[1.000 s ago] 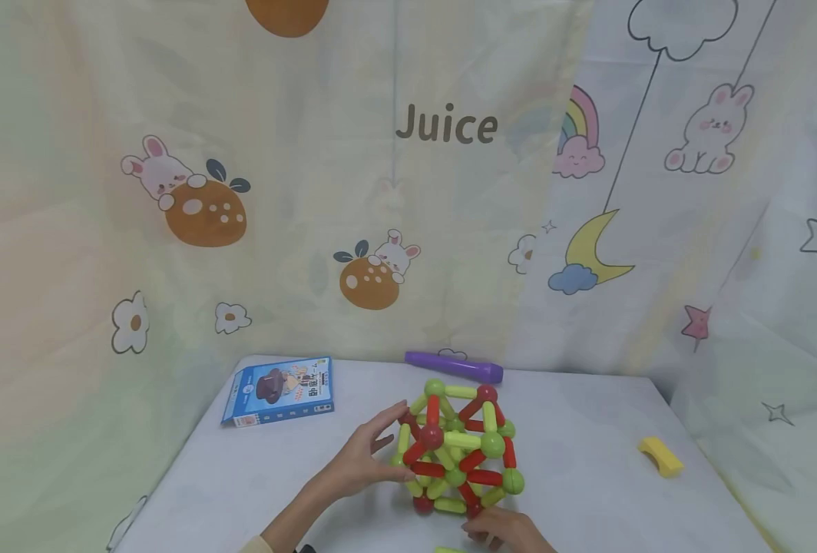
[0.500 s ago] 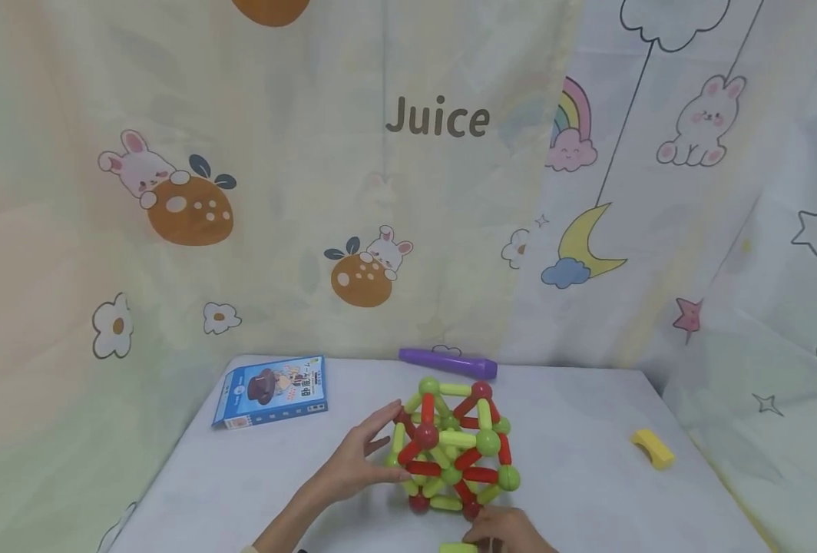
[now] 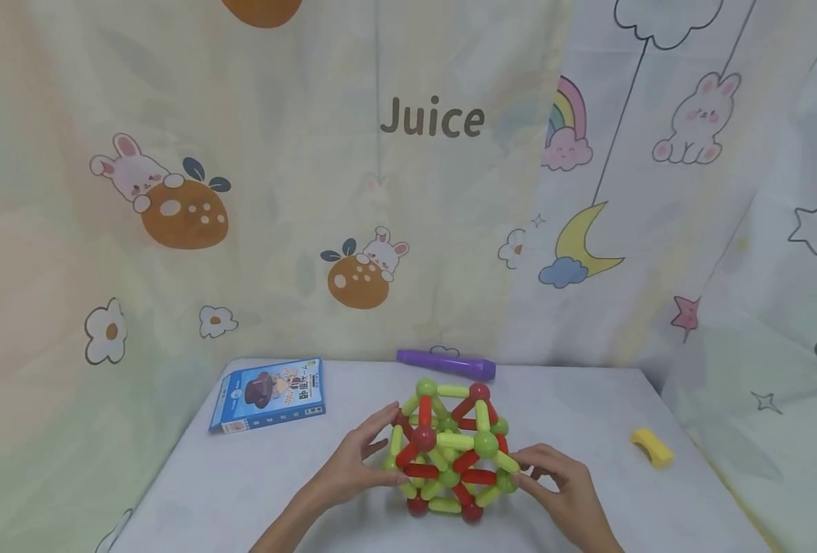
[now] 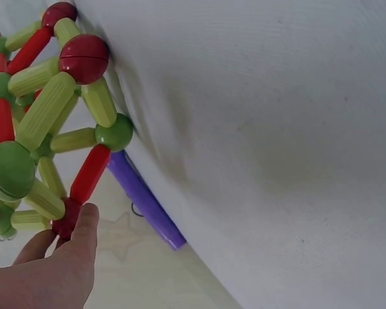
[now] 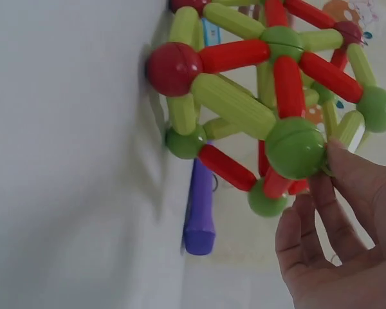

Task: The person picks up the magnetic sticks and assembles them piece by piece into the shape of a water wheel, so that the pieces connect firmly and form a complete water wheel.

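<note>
A cage-like structure of magnetic balls and rods [image 3: 448,478], in red, green and yellow-green, stands on the table in the middle of the head view. My left hand [image 3: 353,465] holds its left side, index finger at a dark red ball [image 4: 65,219] and thumb lower down near a green ball. On the right, my right hand [image 3: 566,491] pinches a yellow-green rod [image 3: 507,462] between thumb and fingers. That rod spans from an upper green ball [image 3: 486,443] toward a lower green ball [image 5: 296,148] by the fingertips. Fingertips partly hide the rod's outer end.
Behind the structure lies a purple tapered stick [image 3: 446,363]. A blue box [image 3: 268,394] with a printed picture lies at the back left of the white table [image 3: 574,407]. A yellow arched block [image 3: 652,448] is at the right. A patterned curtain [image 3: 277,192] hangs behind.
My right hand has moved up and right from the table's front, bringing the yellow-green rod to the structure's right side. My left hand keeps its hold. The view has shifted slightly.
</note>
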The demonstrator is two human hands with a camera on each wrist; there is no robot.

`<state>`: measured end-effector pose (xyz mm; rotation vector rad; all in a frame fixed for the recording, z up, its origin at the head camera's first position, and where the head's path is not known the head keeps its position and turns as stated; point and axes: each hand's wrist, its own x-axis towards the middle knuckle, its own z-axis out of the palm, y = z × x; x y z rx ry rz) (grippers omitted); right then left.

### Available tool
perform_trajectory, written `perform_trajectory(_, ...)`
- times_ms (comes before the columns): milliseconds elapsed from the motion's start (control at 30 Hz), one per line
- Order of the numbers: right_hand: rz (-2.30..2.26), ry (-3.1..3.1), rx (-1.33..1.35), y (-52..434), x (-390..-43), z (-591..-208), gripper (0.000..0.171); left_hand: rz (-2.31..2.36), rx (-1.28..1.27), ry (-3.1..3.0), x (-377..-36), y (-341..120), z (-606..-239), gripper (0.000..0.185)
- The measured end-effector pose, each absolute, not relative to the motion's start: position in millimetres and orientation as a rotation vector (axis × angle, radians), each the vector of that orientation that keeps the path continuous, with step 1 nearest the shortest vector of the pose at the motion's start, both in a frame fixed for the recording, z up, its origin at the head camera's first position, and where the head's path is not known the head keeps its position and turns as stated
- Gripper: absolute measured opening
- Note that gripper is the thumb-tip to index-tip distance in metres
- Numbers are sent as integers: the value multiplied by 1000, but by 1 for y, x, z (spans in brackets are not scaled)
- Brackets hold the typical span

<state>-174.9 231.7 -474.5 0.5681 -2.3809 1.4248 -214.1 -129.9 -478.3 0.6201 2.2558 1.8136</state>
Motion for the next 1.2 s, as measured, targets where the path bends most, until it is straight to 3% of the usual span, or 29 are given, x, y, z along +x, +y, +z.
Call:
perform_trajectory(167, 1479, -2350, 563, 225, -179, -480, 29, 1820, 609, 2243, -215, -130, -478, 93)
perform_trajectory(433, 1497, -2383, 272, 225, -166, -480, 28, 1814, 621, 2251, -213, -130, -476, 92)
perform_trajectory(1200, 1356, -2328, 209, 208, -177, -490, 33, 1815, 646, 2268, -213, -132, -476, 98)
